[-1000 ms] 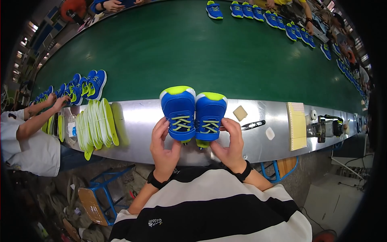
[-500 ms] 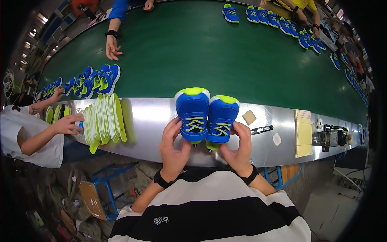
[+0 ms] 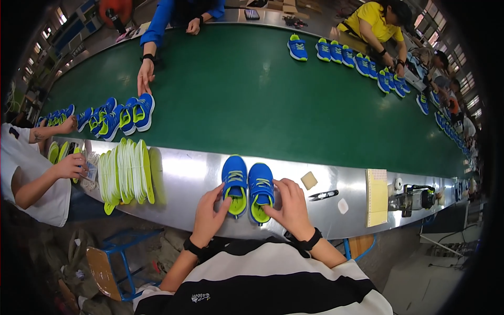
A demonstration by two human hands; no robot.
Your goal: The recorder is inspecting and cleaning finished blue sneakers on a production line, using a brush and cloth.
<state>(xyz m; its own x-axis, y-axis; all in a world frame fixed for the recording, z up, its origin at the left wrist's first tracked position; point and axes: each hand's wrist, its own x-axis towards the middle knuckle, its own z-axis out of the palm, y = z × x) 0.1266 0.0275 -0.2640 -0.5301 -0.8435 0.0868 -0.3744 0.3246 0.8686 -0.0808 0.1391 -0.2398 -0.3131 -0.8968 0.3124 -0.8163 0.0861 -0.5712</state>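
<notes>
Two small blue shoes with lime-green heels and laces, the left shoe (image 3: 234, 184) and the right shoe (image 3: 261, 190), lie side by side on the metal ledge (image 3: 184, 178), toes pointing away from me. My left hand (image 3: 209, 218) touches the heel side of the left shoe. My right hand (image 3: 290, 207) rests against the heel side of the right shoe. Both hands cup the pair from behind, fingers spread on them. Each of my wrists wears a black band.
A row of upright white and lime insoles (image 3: 126, 173) stands left of the shoes. Right of them lie a tan block (image 3: 308, 180), black snips (image 3: 323, 195), a yellow pad (image 3: 376, 189) and a small machine (image 3: 412, 198). Behind the ledge runs the green conveyor belt (image 3: 252, 100), carrying blue shoes (image 3: 118, 118); other people work around it.
The pair of shoes has come down from being held upright in front of me to lying flat on the metal ledge. My hands stay at their heels.
</notes>
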